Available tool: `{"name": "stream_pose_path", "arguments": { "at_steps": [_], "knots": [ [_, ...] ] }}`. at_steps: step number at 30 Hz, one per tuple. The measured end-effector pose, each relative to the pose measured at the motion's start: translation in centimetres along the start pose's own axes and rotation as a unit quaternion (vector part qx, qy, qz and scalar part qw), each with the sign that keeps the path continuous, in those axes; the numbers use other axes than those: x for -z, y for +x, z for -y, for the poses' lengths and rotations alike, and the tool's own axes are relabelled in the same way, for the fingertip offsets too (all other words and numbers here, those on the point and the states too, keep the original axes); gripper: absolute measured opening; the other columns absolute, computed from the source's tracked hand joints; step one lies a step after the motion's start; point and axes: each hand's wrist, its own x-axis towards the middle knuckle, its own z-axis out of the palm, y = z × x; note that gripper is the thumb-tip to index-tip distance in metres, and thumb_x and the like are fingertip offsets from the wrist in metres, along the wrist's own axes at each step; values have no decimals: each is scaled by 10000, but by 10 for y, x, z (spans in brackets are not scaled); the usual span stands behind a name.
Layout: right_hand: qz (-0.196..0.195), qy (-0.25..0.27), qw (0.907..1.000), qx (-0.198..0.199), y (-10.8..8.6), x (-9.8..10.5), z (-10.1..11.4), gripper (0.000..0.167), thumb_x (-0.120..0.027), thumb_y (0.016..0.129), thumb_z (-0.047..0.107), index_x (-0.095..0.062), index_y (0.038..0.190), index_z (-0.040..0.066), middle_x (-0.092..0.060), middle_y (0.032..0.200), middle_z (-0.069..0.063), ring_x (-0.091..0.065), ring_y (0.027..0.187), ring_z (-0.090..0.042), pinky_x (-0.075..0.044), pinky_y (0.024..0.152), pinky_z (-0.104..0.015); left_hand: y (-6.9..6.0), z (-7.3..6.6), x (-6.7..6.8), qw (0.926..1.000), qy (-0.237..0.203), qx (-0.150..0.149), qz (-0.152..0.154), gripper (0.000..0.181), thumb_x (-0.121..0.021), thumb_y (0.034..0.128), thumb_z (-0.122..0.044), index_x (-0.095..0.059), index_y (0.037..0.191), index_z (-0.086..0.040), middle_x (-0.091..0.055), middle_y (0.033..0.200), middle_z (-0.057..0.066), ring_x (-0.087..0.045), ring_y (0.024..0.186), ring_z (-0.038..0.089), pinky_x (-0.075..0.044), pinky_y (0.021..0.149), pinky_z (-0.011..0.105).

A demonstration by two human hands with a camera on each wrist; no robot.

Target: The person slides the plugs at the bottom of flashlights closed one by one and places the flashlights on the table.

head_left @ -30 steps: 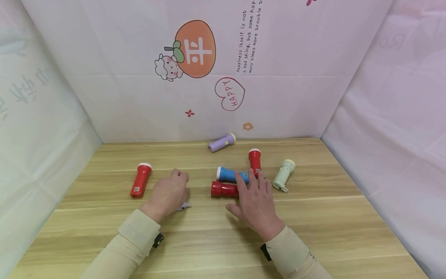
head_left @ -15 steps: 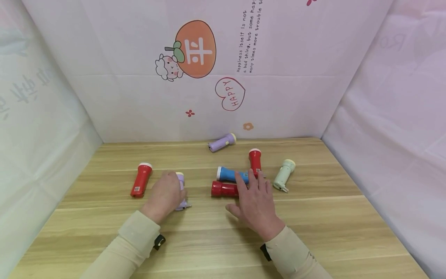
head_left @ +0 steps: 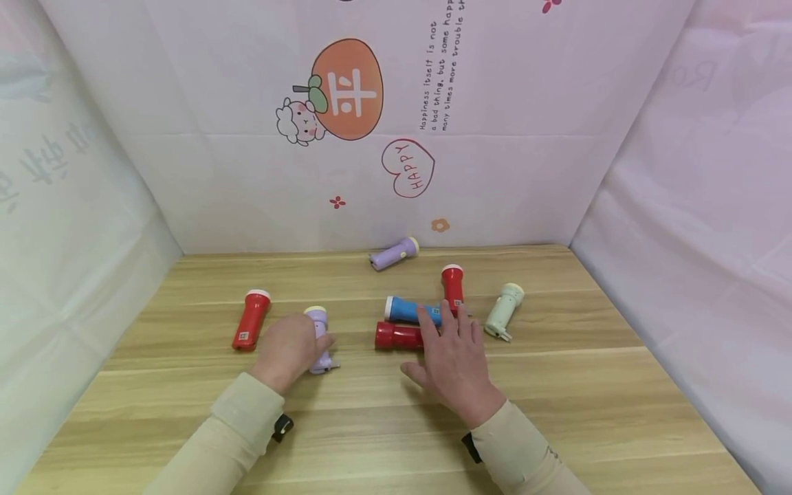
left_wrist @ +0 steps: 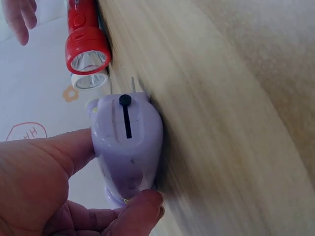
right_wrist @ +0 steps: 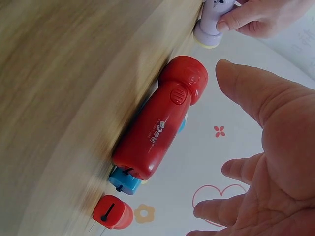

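My left hand (head_left: 287, 352) grips a lavender flashlight (head_left: 319, 326) lying on the wood table. In the left wrist view, thumb and fingers pinch that flashlight's sides; its end (left_wrist: 130, 142) has a black slider in a slot, and two metal prongs (left_wrist: 133, 84) stick out. My right hand (head_left: 454, 364) is spread, fingers straight, over the tail of a dark red flashlight (head_left: 396, 336). The right wrist view shows a gap between this hand and the dark red flashlight (right_wrist: 155, 125). A blue flashlight (head_left: 408, 309) lies just behind it, partly covered by my right fingertips in the head view.
A red flashlight with a white rim (head_left: 251, 320) lies at the left. Another red flashlight (head_left: 453, 285) and a mint green flashlight (head_left: 504, 313) lie at the right. A purple flashlight (head_left: 394, 254) rests near the printed back curtain (head_left: 247, 192). White curtains flank the table (head_left: 383, 440).
My left hand has shifted left and its fingers have come down lower, so more of the lavender flashlight shows. The flashlight and my right hand have stayed in place.
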Motion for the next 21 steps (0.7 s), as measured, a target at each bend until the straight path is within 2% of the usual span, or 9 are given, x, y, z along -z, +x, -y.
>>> {"name": "stream_pose_path", "arguments": {
  "at_steps": [8,21],
  "knots": [
    [23,-61,10000,7,1,-1,0,1017,-816,796,629,-414,1587,132,-372,1607,-299,-300,1478,-573,-314,1163,-699,3,-1,-3,9998,52,91,150,580,-669,955,-575,-580,629,-103,-574,640,65,-543,529,201,-387,438,275],
    [43,-33,10000,-27,1,-1,2,1030,-823,789,628,-407,1590,131,-371,1609,-296,-293,1480,-572,-314,1161,-704,9,-3,-4,9991,-225,197,288,439,-708,939,-442,-606,692,-95,-603,659,66,-577,600,240,-443,494,321]
  ]
}}
